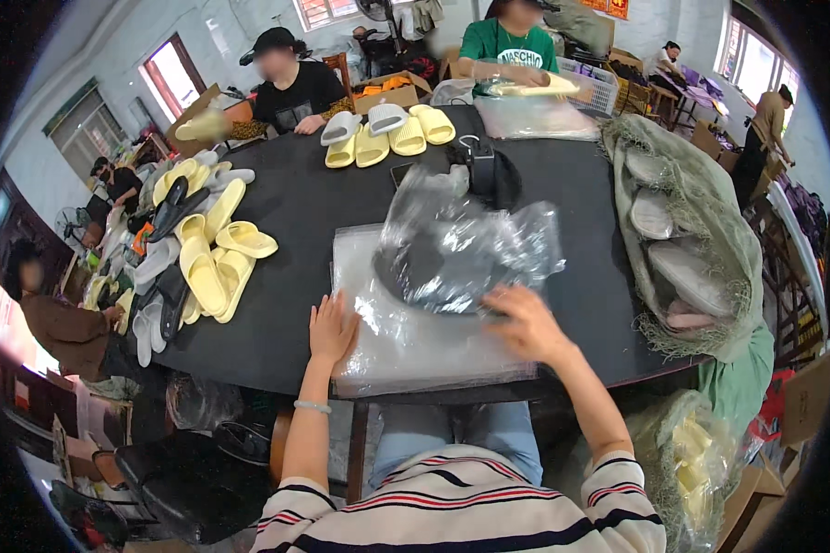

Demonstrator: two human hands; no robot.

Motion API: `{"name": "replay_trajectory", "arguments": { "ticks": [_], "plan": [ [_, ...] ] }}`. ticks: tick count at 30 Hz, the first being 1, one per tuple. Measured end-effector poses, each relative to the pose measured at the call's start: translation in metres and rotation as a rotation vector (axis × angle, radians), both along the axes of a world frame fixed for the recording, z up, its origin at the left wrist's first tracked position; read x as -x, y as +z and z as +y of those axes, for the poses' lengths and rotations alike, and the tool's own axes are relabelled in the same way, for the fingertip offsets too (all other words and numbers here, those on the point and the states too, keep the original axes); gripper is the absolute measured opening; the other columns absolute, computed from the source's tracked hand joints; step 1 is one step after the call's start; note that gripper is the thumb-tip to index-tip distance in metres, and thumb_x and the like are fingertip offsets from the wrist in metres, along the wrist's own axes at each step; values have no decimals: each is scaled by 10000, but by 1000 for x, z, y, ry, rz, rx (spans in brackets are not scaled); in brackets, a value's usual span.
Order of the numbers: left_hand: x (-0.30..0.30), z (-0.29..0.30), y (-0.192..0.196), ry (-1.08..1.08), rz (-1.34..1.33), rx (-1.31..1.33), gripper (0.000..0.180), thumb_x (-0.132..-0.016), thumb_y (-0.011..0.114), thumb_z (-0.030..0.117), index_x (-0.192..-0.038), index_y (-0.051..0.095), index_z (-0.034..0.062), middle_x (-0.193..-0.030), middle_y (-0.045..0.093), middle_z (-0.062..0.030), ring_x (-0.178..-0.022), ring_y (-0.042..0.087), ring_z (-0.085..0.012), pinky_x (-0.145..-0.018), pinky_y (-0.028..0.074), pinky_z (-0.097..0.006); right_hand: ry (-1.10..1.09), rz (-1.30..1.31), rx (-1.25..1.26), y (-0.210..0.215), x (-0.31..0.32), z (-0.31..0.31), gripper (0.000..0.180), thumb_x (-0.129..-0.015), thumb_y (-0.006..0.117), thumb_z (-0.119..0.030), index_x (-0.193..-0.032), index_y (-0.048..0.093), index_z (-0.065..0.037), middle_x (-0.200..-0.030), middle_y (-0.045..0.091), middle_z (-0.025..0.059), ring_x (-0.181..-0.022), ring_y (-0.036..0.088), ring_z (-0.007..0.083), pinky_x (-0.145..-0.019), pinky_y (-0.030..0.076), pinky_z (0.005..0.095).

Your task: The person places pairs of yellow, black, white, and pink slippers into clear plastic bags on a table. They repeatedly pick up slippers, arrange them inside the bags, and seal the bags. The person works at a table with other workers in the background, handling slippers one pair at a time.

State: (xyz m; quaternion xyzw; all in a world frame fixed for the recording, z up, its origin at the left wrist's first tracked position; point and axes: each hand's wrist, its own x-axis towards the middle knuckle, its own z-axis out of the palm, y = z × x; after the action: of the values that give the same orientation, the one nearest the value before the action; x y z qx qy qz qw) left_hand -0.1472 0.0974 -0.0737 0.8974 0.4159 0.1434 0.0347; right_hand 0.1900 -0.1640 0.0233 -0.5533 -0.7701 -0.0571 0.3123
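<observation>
Striped shirt [433, 521] nearest camera. Left hand [332, 332] flat and spread at clear bag stack [406, 355], counter's [295, 221] near edge; right hand [526, 323] by crumpled bag [470, 235], blurred: I cannot tell its grip. One bag seems separated, unfilled; yellow slippers [205, 276] at left edge lie unbagged.

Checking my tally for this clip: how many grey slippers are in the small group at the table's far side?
2: one grey slipper at the left end, another grey slipper near the middle. Any hidden behind them would not show.

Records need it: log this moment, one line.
left hand: at edge of plastic stack | right hand: by crumpled plastic bag, contact unclear
</observation>
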Motion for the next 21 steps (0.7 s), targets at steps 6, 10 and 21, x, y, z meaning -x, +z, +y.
{"name": "replay_trajectory", "arguments": {
  "ticks": [6,10,21],
  "plan": [
    [-2,-4,7,6,-41,36,666,-936,468,451,-1466,314,78,-1430,423,-189,-1377,319,-329,-1145,169,-484,-35,187,-90,-33,-15,-3,276,-674,641,15,-886,707,-149,-1226,607,69,-1200,527,272,-1025,377,463],
    [-4,-1,5,20,-24,33,662,-937,475,438,-1466,313,76,-1427,427,-190,-1386,304,-322,-1147,163,-480,-362,554,-260,-27,-44,10,250,-770,652,-77,-1018,680,-66,-1121,645,124,-1108,570,306,-989,410,405],
    [-4,-2,7,-10,-49,60,632,-944,476,423,-1453,341,73,-1425,429,-188,-1379,315,-331,-1140,180,-488,409,1548,143,-55,-87,55,280,-852,669,-331,-832,708,-55,-1137,620,148,-1156,551,294,-982,421,455]
  ]
}}
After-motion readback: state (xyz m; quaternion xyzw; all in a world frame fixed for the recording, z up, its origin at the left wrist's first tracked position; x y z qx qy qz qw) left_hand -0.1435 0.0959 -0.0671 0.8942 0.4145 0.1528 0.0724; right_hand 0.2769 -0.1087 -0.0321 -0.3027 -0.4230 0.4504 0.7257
